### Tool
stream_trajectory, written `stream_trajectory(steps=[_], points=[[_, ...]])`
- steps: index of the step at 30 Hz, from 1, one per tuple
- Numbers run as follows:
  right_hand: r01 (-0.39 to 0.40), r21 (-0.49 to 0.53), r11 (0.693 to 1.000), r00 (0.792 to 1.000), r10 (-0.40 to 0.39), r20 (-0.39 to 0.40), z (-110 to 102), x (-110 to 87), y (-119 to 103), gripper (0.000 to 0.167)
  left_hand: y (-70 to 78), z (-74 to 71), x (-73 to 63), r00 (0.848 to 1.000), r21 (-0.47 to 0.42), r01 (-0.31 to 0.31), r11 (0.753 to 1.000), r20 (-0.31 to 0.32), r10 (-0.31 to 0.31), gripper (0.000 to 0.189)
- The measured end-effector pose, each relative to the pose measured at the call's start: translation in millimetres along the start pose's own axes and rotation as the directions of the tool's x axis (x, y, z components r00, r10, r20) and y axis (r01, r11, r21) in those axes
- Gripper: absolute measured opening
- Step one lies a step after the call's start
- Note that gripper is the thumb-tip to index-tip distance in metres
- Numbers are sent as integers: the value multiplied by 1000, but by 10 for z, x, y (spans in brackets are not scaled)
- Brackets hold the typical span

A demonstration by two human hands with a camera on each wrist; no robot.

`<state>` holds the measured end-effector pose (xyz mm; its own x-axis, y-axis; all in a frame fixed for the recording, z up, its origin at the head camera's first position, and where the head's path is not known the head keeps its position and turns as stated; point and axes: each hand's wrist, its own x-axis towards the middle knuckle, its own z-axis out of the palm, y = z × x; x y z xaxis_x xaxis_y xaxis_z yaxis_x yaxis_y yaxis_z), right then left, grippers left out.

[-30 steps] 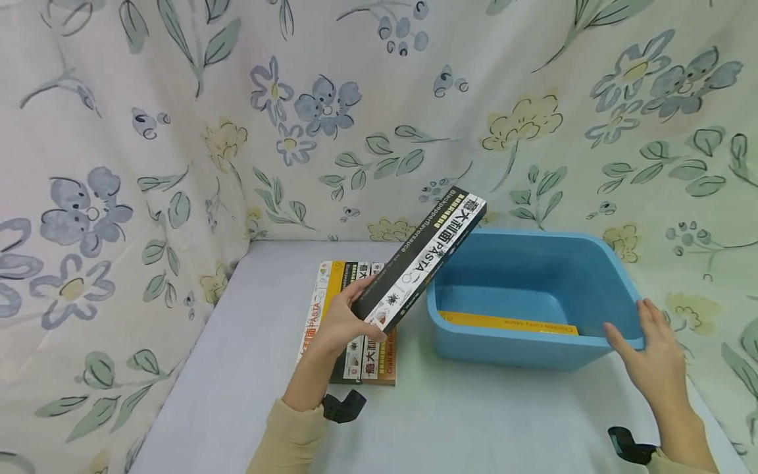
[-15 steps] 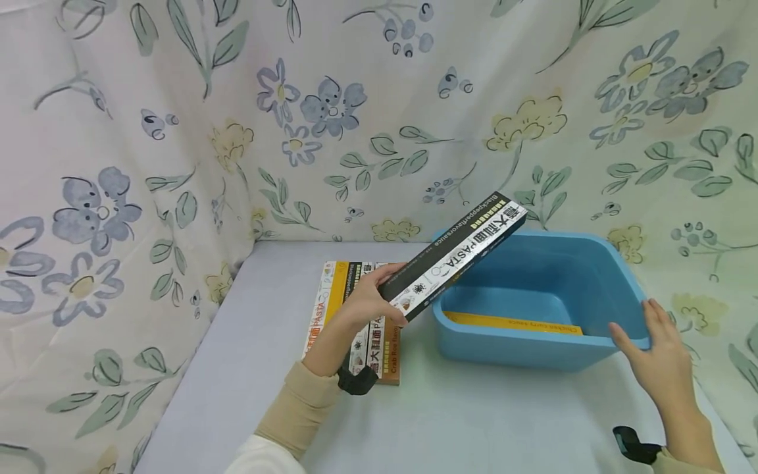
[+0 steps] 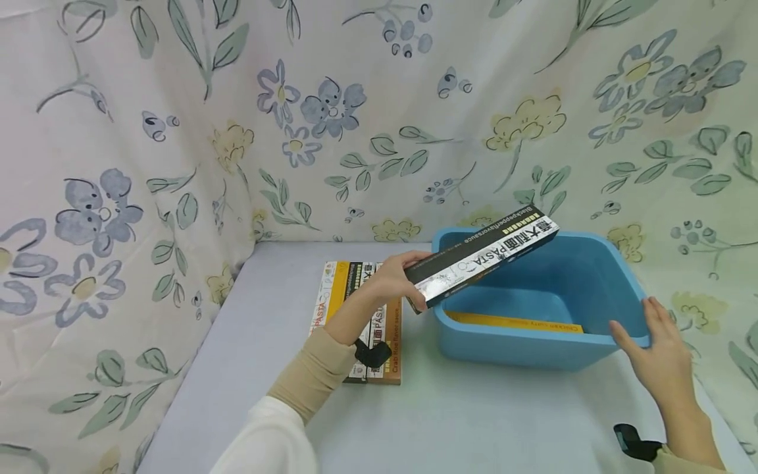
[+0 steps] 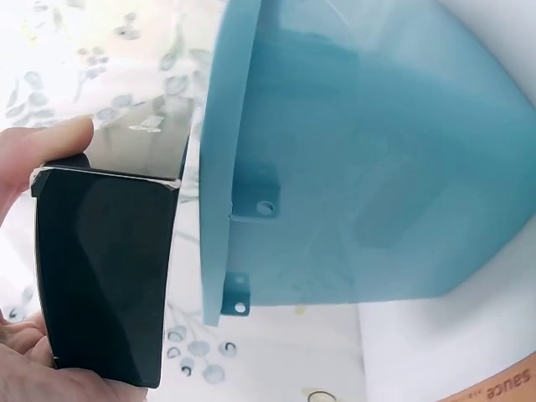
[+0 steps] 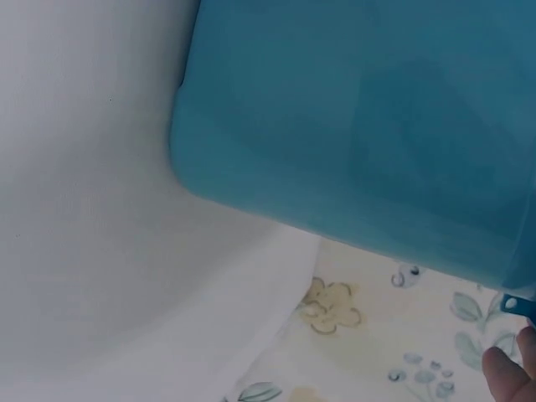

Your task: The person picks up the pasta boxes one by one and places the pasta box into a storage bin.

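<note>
My left hand (image 3: 392, 280) grips the near end of a black-and-white pasta box (image 3: 482, 258), thumb on one side and fingers on the other. The box slants up to the right, its far end over a blue plastic bin (image 3: 509, 352). In the left wrist view, the box's dark end (image 4: 100, 276) is close beside the bin's rim (image 4: 222, 167). My right hand (image 3: 666, 352) holds the bin's near right corner, thumb at the front rim and fingers along the right side. Inside the bin, a yellow chicken curry sauce box (image 3: 515, 322) lies along the near wall.
Several more pasta boxes lie side by side left of the bin, among them a brown crab roe one (image 3: 393, 355) and a yellow-and-white one (image 3: 327, 289); my left arm partly covers them. A floral curtain (image 3: 355, 131) hangs behind the white table (image 3: 474, 421).
My left hand has carried the black-and-white pasta box rightward, and its far end has swung over the bin and come lower. My right hand stays at the bin's corner.
</note>
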<state>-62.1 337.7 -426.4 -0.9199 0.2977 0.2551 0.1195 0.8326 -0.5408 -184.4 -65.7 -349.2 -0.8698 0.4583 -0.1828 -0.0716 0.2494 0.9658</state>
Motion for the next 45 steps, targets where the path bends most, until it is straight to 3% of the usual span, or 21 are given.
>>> stream_trajectory(steps=[12,16,22,30,33,37,40,45], points=[[11,8,1000,1000,-11,-25,-34,19,34,78,318,114,351,993,203,-4,979,113,-19,95],[9,1,1000,1000,-9,-30,-42,39,39,77,430,148,486,983,306,-25,952,183,-33,90],[-3,-3,1000,1000,3,-17,-21,31,31,77,531,209,647,960,372,-19,928,267,-87,84],[-8,-7,1000,1000,8,-3,-7,5,-1,78,585,271,752,952,426,8,905,273,-137,85],[0,-10,1000,1000,0,-4,-12,7,-14,78,607,308,813,950,490,11,872,267,-162,85],[13,-9,1000,1000,-13,-14,-18,17,-3,78,648,413,950,945,622,11,783,249,-211,82],[15,-3,1000,1000,-15,-17,-14,21,5,77,680,495,1043,942,677,37,735,223,-252,81],[16,11,1000,1000,-15,-19,1,12,13,76,738,610,1155,920,714,93,694,206,-334,80]])
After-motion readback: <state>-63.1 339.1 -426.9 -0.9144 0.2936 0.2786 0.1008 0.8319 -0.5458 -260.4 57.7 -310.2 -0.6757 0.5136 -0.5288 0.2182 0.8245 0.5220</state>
